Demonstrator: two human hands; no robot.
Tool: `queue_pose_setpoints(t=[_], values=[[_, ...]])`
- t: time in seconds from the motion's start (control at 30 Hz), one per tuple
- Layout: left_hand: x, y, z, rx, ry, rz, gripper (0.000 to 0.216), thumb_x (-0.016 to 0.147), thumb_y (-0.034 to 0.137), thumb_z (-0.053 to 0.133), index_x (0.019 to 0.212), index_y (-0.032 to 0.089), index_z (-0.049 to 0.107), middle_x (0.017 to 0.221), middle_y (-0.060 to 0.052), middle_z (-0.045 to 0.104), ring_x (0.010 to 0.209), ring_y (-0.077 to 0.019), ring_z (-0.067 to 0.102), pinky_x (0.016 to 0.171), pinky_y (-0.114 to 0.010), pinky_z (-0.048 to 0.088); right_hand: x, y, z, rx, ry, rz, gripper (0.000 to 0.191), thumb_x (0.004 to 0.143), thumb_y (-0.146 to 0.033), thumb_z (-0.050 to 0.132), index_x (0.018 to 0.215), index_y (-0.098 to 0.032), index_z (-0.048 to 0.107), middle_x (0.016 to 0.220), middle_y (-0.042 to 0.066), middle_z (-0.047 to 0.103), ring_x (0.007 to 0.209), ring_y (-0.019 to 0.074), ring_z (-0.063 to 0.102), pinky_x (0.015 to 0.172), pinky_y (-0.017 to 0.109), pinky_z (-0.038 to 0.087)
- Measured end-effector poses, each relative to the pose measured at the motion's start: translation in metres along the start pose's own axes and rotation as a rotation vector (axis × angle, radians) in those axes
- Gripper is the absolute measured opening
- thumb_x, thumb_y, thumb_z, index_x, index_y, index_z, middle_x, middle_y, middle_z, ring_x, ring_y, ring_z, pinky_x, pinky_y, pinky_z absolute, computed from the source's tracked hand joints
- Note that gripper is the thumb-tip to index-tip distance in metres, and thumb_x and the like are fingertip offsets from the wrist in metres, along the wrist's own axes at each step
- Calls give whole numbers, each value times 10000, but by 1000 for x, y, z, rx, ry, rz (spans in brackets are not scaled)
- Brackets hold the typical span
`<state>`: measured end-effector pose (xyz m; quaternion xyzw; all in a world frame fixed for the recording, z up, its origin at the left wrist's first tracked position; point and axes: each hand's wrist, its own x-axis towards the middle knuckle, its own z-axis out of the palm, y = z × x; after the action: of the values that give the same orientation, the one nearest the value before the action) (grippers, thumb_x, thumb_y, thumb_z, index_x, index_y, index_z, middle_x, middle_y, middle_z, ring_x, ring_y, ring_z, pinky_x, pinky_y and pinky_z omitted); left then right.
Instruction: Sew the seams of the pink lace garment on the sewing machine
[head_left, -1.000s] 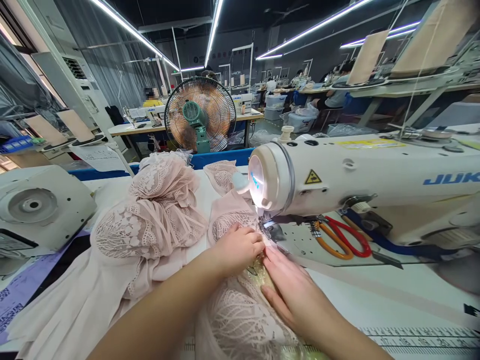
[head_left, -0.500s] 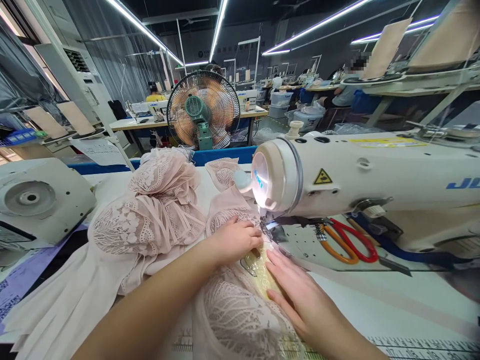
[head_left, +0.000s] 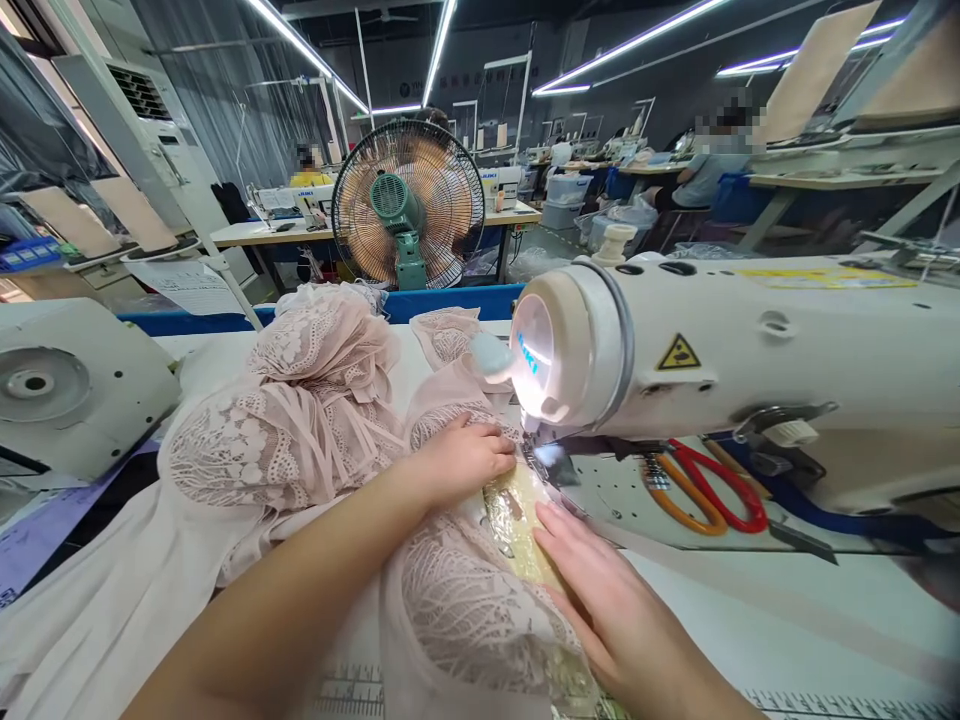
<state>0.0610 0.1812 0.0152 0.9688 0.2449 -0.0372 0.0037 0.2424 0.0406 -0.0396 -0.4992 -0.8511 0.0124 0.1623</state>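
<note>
Counter point(head_left: 787, 610): white surface carrying the sewing machine and the fabric; a printed ruler strip runs along its near edge, in front of the machine
Sewing machine point(head_left: 750, 350): cream body lying across the right half of the view, its lit head end at centre with the needle area below it; this is the landmark for every entry
Lace garment point(head_left: 300, 420): pale pink lace and sheer fabric, heaped to the left of the sewing machine, with one lace panel drawn flat in front of the machine head and reaching under the needle area
Fan point(head_left: 409, 205): round caged fan with a green hub, standing behind the sewing machine head on the far side of the counter
Second machine point(head_left: 67, 385): grey casing with a round recess, well to the left of the sewing machine, past the fabric heap
Left hand point(head_left: 461, 458): just left of the machine head, palm down on the lace, fingers point(head_left: 491, 445) curled loosely and pressing the fabric, closed around nothing
Right hand point(head_left: 607, 600): in front of the machine head, laid flat with fingers straight and spread a little, pressing the yellowish strip point(head_left: 517, 525) onto the lace, gripping nothing
Scissors point(head_left: 712, 490): red and orange handles, lying on the machine bed under the arm, right of the needle area
</note>
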Motion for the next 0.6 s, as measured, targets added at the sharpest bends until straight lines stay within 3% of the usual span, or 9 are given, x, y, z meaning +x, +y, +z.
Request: queue_pose_setpoints(t=[0.3, 0.43, 0.5, 0.6], values=[[3, -16, 11, 36, 37, -20, 277, 956, 198, 397, 1155, 223, 588, 1373, -8, 497, 1297, -239, 370, 1056, -529, 255, 3, 0, 1, -48, 111, -50, 433, 875, -200, 346, 1175, -31, 609, 1305, 193, 523, 1190, 329, 514, 868, 475, 547], [-7, -5, -3, 67, 106, -43, 267, 919, 144, 416, 1068, 172, 636, 1361, -71, 498, 1296, -284, 354, 1062, -546, 230, 3, 0, 2, -2, 99, -31, 431, 890, -222, 345, 1167, -36, 618, 1297, 196, 535, 1189, 327, 520, 880, 485, 541], [-12, 14, -18, 58, 133, -21, 228, 868, 114, 451, 948, 128, 664, 1251, -117, 567, 1208, -280, 440, 1020, -468, 320, 4, -1, 1, 61, 84, 16, 433, 905, -243, 342, 1170, -41, 618, 1298, 197, 540, 1199, 320, 517, 911, 489, 524], [-19, 45, -32, -112, -17, 62, 165, 816, 148, 500, 734, 137, 643, 839, -76, 644, 809, -189, 579, 735, -295, 460, 6, -2, -4, 244, 108, 106, 420, 922, -259, 330, 1156, -78, 628, 1260, 180, 593, 1184, 281, 541, 980, 463, 477]])
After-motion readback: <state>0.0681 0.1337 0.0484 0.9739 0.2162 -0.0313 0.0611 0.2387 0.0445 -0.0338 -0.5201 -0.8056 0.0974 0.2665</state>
